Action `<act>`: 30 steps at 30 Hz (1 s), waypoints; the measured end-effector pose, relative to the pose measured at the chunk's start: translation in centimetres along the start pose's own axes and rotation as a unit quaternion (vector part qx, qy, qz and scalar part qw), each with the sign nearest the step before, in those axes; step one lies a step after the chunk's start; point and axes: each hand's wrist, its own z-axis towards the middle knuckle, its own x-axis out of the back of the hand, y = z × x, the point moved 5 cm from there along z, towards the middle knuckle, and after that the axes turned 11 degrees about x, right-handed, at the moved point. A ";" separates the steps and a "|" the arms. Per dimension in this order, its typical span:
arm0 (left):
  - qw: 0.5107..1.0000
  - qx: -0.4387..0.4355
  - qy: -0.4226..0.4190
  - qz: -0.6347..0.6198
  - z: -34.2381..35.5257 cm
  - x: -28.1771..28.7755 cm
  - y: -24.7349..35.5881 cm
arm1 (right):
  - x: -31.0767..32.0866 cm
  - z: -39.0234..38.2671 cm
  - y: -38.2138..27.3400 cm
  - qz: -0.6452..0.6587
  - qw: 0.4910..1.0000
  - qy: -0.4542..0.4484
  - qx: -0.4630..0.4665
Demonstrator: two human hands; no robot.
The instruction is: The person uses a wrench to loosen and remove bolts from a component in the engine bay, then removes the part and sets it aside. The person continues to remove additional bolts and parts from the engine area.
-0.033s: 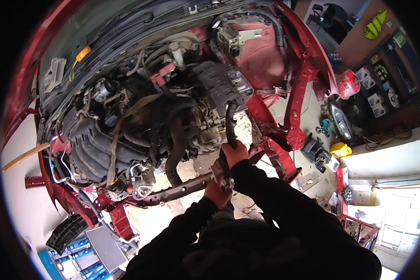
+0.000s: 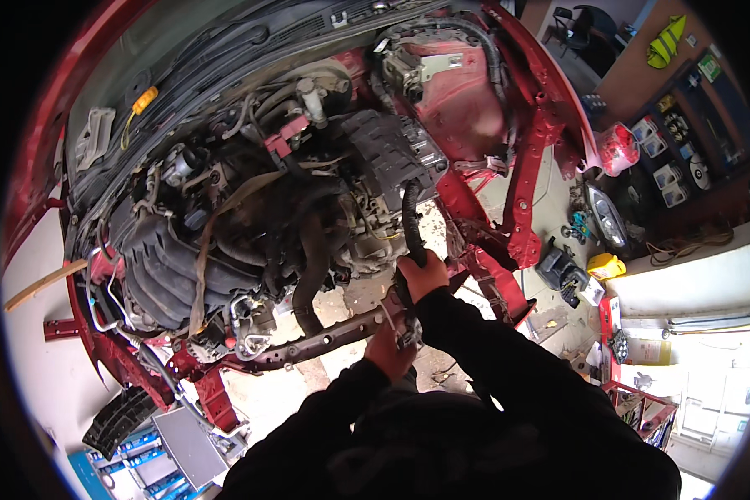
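Note:
My right hand is closed around a black corrugated wiring conduit, which runs down from beside a black ribbed cover in the engine bay. Just below it and slightly left, my left hand is closed with its fingers curled at the dark lower end of the conduit. A small greyish part shows at its fingertips, too unclear to name. Both hands are beside the red front crossmember of an opened car. Left of them hangs a thick black hose.
The engine, with its black intake manifold, fills the left of the bay. A red frame rail rises on the right. On the floor beyond lie a headlight and a yellow jug. A wooden stick juts out at left.
My left hand has moved slightly down and its grip has turned a little. The right hand keeps its hold on the conduit. The whole view has shifted very slightly.

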 end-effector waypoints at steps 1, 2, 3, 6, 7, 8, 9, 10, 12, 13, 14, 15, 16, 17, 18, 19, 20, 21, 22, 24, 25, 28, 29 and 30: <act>0.999 -0.034 0.017 0.025 -1.3 0.1 1.8 | 1.5 -0.3 -1.7 0.033 0.999 0.006 0.030; 0.992 -0.107 0.047 0.036 -2.9 0.4 3.8 | 2.8 -0.3 -3.1 0.052 0.999 0.001 0.006; 0.996 -0.089 0.028 0.011 -3.6 0.7 4.5 | 4.2 -0.2 -5.3 0.058 0.997 0.000 0.044; 0.997 -0.050 0.021 -0.064 -4.9 2.2 4.9 | 7.7 0.6 -11.8 0.086 0.990 0.023 0.109; 0.995 -0.027 0.042 -0.082 -4.6 2.7 4.2 | 8.6 1.4 -13.9 0.157 0.983 0.006 0.100; 0.993 -0.006 0.067 -0.100 -4.3 3.3 3.2 | 8.8 1.9 -15.3 0.271 0.962 -0.035 0.029; 0.984 0.029 0.044 -0.168 -3.2 3.4 1.8 | 9.7 2.5 -17.2 0.293 0.954 -0.056 0.019; 0.976 0.053 0.067 -0.200 -2.1 3.3 0.5 | 10.4 3.1 -18.8 0.315 0.945 -0.084 0.008; 0.995 -0.054 0.077 -0.043 0.9 3.3 -0.7 | 12.1 4.4 -21.3 0.268 0.953 -0.139 -0.026; 0.998 -0.035 0.026 -0.038 2.5 2.8 -1.8 | 12.6 5.4 -22.5 0.286 0.953 -0.100 0.002; 0.996 0.025 -0.051 -0.068 4.3 2.1 -3.0 | 13.1 6.1 -23.4 0.302 0.947 -0.107 -0.009; 0.984 0.056 -0.125 -0.112 5.4 1.4 -3.6 | 13.7 7.0 -24.4 0.281 0.951 -0.125 0.008; 0.965 0.093 -0.194 -0.149 6.3 0.8 -3.7 | 13.9 7.9 -25.3 0.276 0.949 -0.151 0.025; 0.940 0.098 -0.257 -0.200 7.0 0.2 -3.1 | 14.3 8.8 -25.9 0.255 0.953 -0.158 0.037; 0.917 0.120 -0.300 -0.233 7.3 -0.5 -2.2 | 14.6 9.9 -26.6 0.232 0.957 -0.167 0.050; 0.907 0.053 -0.335 -0.249 7.2 -0.9 -0.3 | 15.1 11.0 -27.1 0.194 0.966 -0.159 0.066; 0.885 -0.019 -0.370 -0.283 6.6 -1.6 2.0 | 15.4 12.0 -27.6 0.171 0.967 -0.172 0.082; 0.866 -0.023 -0.396 -0.304 5.9 -2.4 3.8 | 15.8 13.0 -27.8 0.077 0.976 -0.180 0.094; 0.859 -0.036 -0.386 -0.335 5.1 -2.8 5.4 | 16.1 13.9 -28.2 -0.043 0.971 -0.186 0.143; 0.823 0.052 -0.387 -0.412 3.2 -4.2 7.7 | 16.0 15.1 -28.4 -0.108 0.955 -0.225 0.159; 0.811 0.074 -0.388 -0.433 2.3 -4.3 8.5 | 15.8 15.4 -28.3 -0.140 0.945 -0.246 0.167; 0.776 0.068 -0.465 -0.421 0.3 -4.9 10.8 | 14.2 14.9 -28.7 -0.442 0.778 -0.298 0.332; 0.792 0.052 -0.463 -0.395 0.1 -4.9 11.3 | 13.5 14.3 -28.8 -0.517 0.692 -0.308 0.399; 0.795 0.023 -0.488 -0.360 -0.2 -4.9 11.9 | 13.0 13.9 -29.0 -0.543 0.654 -0.309 0.426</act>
